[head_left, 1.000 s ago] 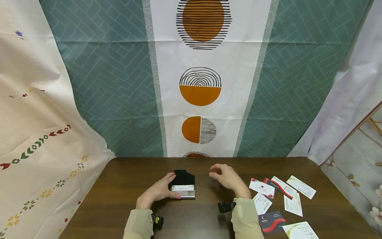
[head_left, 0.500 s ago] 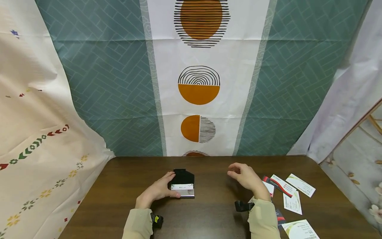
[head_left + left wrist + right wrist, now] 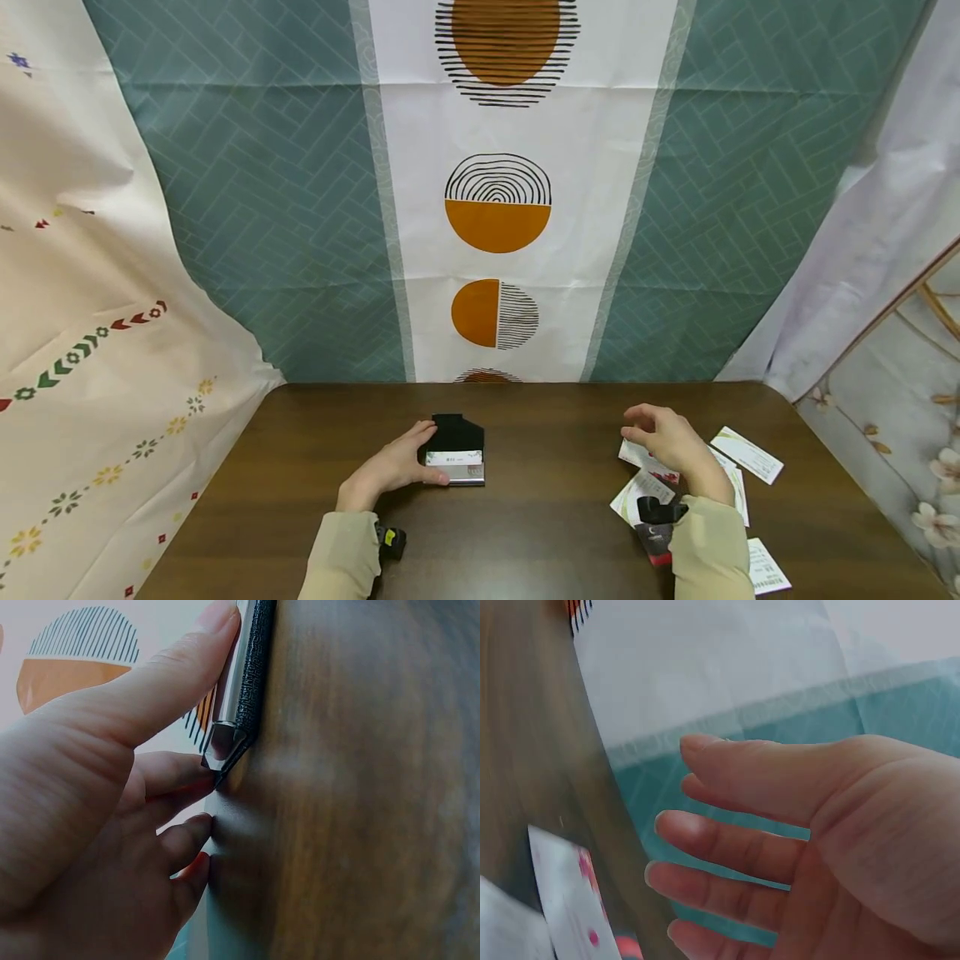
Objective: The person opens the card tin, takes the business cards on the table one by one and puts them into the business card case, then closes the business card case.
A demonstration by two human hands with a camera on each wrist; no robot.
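A business card case lies on the table, its black lid folded open toward the back. A white business card shows in its silver tray. My left hand grips the left side of the case, thumb on the silver front and fingers at the far edge. The left wrist view shows the thumb along the case's metal edge. My right hand hovers over the loose cards with fingers loosely bent, holding nothing. Below it lies a white card with red print; the right wrist view shows that red-printed card beneath the fingers.
Several loose business cards lie on the right of the brown table, among them a white card, a dark card and another white card. The right forearm covers part of them. A patterned curtain hangs behind the table.
My right hand has moved right, from beside the case to above the loose cards. The left hand keeps its hold on the card case. The head view has tilted slightly down.
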